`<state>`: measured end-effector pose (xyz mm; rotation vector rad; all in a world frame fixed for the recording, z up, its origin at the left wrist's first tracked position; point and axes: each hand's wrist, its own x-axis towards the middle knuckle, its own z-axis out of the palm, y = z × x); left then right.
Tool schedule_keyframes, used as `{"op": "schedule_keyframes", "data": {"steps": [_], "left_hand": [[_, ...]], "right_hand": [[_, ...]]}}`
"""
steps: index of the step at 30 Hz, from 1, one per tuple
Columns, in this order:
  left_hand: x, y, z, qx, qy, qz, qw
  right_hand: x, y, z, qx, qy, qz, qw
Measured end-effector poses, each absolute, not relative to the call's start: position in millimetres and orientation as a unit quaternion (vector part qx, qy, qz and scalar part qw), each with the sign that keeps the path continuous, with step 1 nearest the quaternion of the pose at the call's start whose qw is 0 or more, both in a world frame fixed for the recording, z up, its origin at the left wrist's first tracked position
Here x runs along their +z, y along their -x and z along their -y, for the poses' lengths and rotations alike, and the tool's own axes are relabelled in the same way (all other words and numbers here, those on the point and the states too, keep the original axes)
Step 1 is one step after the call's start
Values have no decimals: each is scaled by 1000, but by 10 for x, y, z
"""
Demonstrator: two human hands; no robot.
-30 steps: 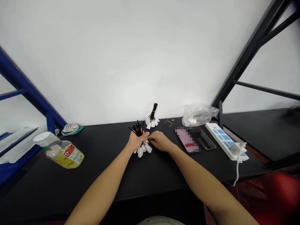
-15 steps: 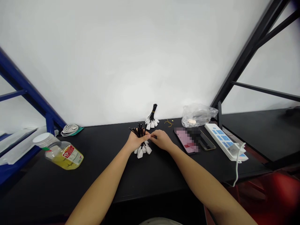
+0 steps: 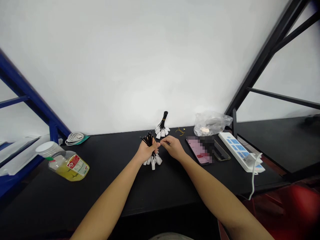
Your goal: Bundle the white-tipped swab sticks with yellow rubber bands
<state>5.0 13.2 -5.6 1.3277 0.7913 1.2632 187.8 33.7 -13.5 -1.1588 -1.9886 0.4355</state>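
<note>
My left hand (image 3: 145, 151) is wrapped round a bundle of black cords with white tags (image 3: 153, 164). The cords' free ends stick up above the fist, and the tags fan out below it over the black table (image 3: 105, 186). Close to the left thumb tip, my right hand (image 3: 174, 148) is closed in a pinch; whatever lies between its fingertips is too small to make out. Behind the hands, near the wall, stands a second bundle of black cords (image 3: 163, 122), tied round with a yellowish band, its white tags spread at the bottom.
Thin yellow bands (image 3: 180, 132) lie at the back. To the right are a phone with a pink screen (image 3: 197, 148), a dark phone (image 3: 221, 150), a clear plastic bag (image 3: 212, 120) and a power strip (image 3: 240, 150). Leftward sit a jar (image 3: 67, 165) and a coiled white cable (image 3: 74, 138).
The cord ends in my left hand have drawn closer together, and the white tags below have shifted slightly. My right hand has moved a little upward, still pinched beside the left thumb.
</note>
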Motion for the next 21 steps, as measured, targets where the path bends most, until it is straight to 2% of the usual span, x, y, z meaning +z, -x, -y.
{"op": "schedule_keyframes", "data": {"steps": [8,13,15,21], "left_hand": [[-72,-102,-109,544,-548,-363,522],[-89,-99,-107,574,-550,-327,511],[-90,-97,-107,577,-542,-330,514],[-71,-104,-89,552,-563,-377,486]], "right_hand": [[-153,-1873,-338,189,444,760,435],[-132,-1866,-309,207,438,752,447],[-121,-1856,-298,251,439,735,451],[-72,-1828,-296,481,375,635,475]]}}
